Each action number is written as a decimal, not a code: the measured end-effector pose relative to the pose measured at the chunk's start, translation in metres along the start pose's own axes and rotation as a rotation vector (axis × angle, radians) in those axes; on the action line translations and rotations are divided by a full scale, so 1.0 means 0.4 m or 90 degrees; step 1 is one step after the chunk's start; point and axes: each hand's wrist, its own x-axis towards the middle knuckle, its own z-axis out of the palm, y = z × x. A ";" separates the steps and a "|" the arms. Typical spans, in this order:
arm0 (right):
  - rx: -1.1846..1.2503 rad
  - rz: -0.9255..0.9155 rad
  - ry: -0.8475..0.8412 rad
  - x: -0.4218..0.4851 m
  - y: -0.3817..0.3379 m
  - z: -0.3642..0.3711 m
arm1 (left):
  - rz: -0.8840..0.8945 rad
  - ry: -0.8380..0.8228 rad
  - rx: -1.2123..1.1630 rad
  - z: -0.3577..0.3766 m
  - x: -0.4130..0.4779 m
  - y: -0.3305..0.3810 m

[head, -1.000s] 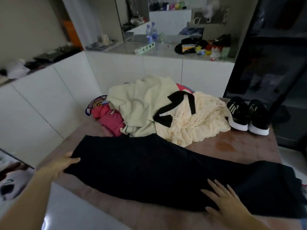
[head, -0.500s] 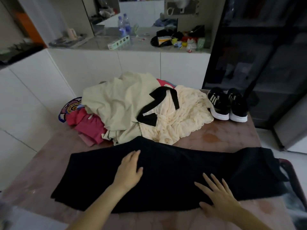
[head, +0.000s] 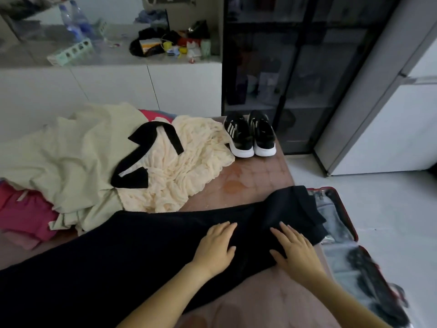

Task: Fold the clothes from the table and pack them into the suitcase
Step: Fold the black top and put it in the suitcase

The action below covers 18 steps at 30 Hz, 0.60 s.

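A long black garment (head: 123, 252) lies stretched across the front of the brown table (head: 250, 178), its right end hanging over the table's right edge. My left hand (head: 216, 248) and my right hand (head: 294, 250) both press flat on the garment's right part, fingers straight, side by side. Behind it is a heap of clothes: a pale green garment (head: 68, 159), a cream ruffled dress with a black collar (head: 175, 166) and a pink garment (head: 26, 211). The open red suitcase (head: 345, 209) sits on the floor to the right of the table, with dark clothes inside.
A pair of black sneakers with white soles (head: 250, 136) stands at the table's far right corner. A white counter (head: 113, 55) with bottles and clutter runs behind. A dark glass cabinet (head: 295, 74) and a grey fridge (head: 387, 114) stand at the right.
My view has turned right, toward the suitcase. My left hand slid rightward along the black garment and now lies next to my right hand near the garment's right end.
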 end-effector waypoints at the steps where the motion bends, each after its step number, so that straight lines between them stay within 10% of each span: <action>1: 0.014 0.036 0.026 0.010 0.035 -0.011 | -0.009 0.006 0.004 0.007 0.017 0.010; 18: 0.341 0.322 0.040 0.228 0.334 -0.047 | -0.217 0.101 0.119 0.008 0.169 -0.007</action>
